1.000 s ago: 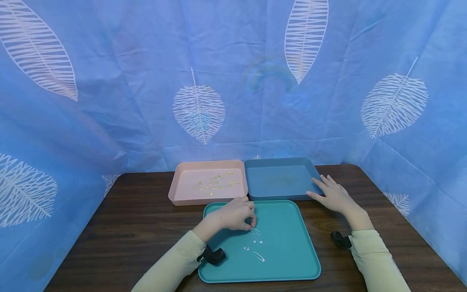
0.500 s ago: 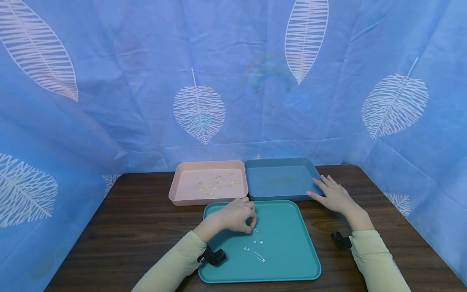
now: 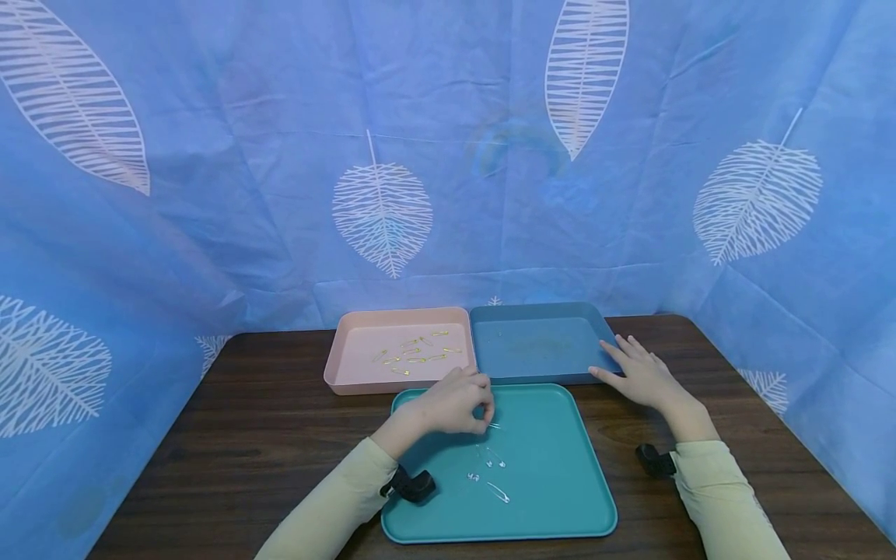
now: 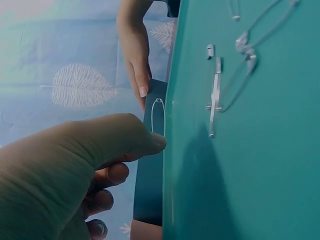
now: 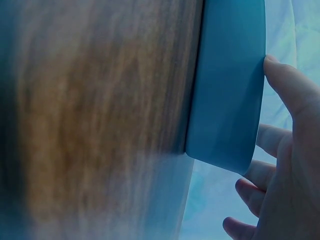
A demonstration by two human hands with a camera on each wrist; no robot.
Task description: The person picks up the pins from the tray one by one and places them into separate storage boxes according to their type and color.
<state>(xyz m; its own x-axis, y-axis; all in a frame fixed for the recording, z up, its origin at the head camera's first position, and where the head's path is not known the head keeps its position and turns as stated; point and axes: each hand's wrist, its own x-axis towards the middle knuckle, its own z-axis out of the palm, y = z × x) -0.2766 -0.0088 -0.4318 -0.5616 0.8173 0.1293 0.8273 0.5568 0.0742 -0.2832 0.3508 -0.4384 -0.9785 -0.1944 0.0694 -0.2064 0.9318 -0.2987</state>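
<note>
My left hand (image 3: 455, 400) pinches a silver safety pin (image 4: 158, 116) between thumb and index finger, over the far part of the teal tray (image 3: 560, 498). In the left wrist view the pin stands out from the fingertips, its rounded head uppermost. Several more silver safety pins (image 3: 498, 492) lie on the teal tray, nearer to me than the hand. My right hand (image 3: 645, 377) has its fingers spread at the right rim of the blue tray (image 3: 539, 342); in the right wrist view its thumb touches that rim.
A pink tray (image 3: 350, 365) at the back left holds several gold safety pins (image 3: 416, 359). It stands side by side with the blue tray, behind the teal one. The dark wooden table (image 3: 231, 451) ends at a blue leaf-print cloth (image 3: 280, 194).
My left hand has risen slightly and moved away from the pins on the teal tray, with one safety pin in its fingers. The right hand has stayed at the blue tray.
</note>
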